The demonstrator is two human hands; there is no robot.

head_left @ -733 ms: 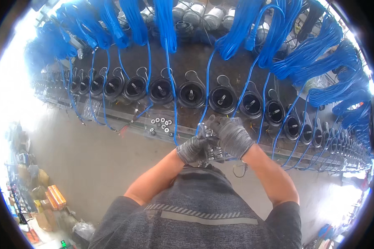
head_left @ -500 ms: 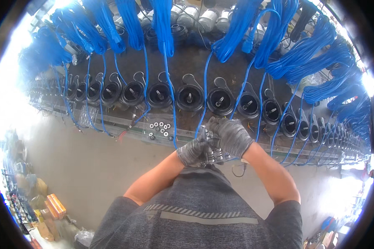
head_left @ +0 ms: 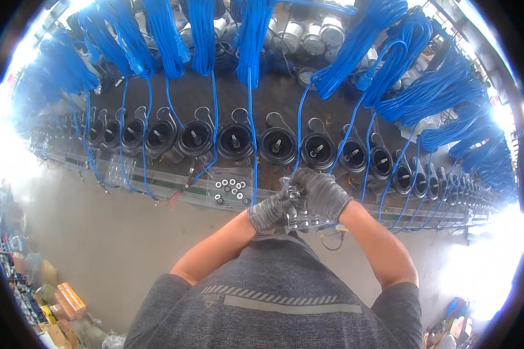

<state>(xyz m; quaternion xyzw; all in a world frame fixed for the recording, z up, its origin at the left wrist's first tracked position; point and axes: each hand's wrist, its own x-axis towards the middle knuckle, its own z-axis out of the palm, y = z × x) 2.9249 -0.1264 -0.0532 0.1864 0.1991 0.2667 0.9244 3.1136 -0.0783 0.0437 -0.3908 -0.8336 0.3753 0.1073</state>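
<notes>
Both my hands wear grey gloves and are close together in front of my body, at the near edge of the bench. My left hand [head_left: 268, 213] grips the side of a clear plastic tray [head_left: 308, 223] with small shiny metal parts [head_left: 293, 220] standing in it. Over the tray's far end, my right hand [head_left: 326, 195] is bent with its fingers curled down; the fingertips and anything between them are hidden. Just beyond my hands stands a black round housing [head_left: 318, 152] with a metal shaft at its centre.
Similar black housings [head_left: 277, 146] line the bench to both sides. Blue cable coils [head_left: 253, 46] hang above, their leads dropping past the housings. Several white and black rings [head_left: 233, 185] lie on clear plastic left of my hands. Orange boxes [head_left: 70, 299] sit at lower left.
The view has shifted a little, so the middle housings, rings and cables appear further right. My hands stay together at the tray, with the right fingers slightly moved.
</notes>
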